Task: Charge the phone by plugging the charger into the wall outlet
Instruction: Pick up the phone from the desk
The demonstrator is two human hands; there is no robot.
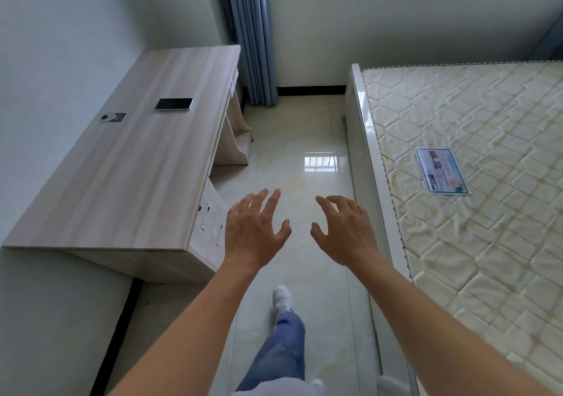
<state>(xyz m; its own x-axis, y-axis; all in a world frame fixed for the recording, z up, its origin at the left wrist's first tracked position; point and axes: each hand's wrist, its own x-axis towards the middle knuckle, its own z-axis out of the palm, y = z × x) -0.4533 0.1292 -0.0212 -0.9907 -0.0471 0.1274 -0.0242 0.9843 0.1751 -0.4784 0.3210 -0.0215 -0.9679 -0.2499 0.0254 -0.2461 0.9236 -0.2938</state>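
Left hand (254, 231) spread, empty; right hand (342, 232) spread, empty; phone (174, 104) on desk (122, 182)

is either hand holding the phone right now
No, the phone lies flat on the wooden desk, while the left hand and right hand hover open and empty over the tiled floor.

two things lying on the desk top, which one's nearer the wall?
The small round white item on its dark square patch, close to the wall. The phone lies flat, screen dark, farther out toward the desk front edge.
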